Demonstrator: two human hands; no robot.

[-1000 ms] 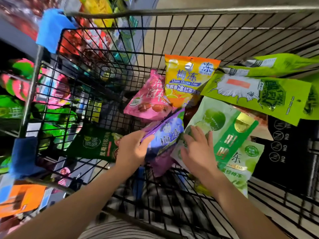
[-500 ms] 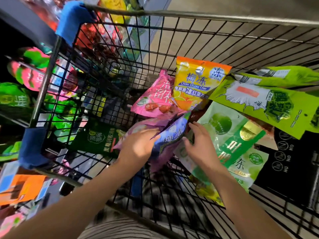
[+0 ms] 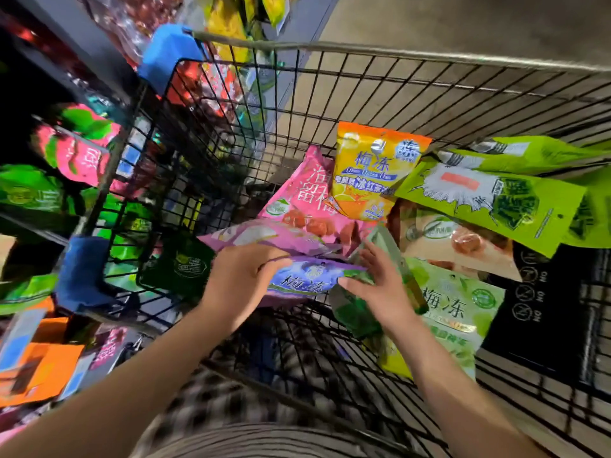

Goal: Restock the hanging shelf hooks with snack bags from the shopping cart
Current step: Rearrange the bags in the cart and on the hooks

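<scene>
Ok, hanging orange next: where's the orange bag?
Head view: the orange bag stands at the cart's far side, right of the pink bag, left of the long green bag.

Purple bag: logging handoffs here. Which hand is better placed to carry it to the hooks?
Left. The left hand grips the purple bag and is nearer the hanging bags at left; the right hand holds a green bag.

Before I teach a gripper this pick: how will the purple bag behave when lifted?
Probably floppy: the purple bag curves where the left hand grips it. Likely fairly light: it looks thin. Its glossy film may slip.
</scene>
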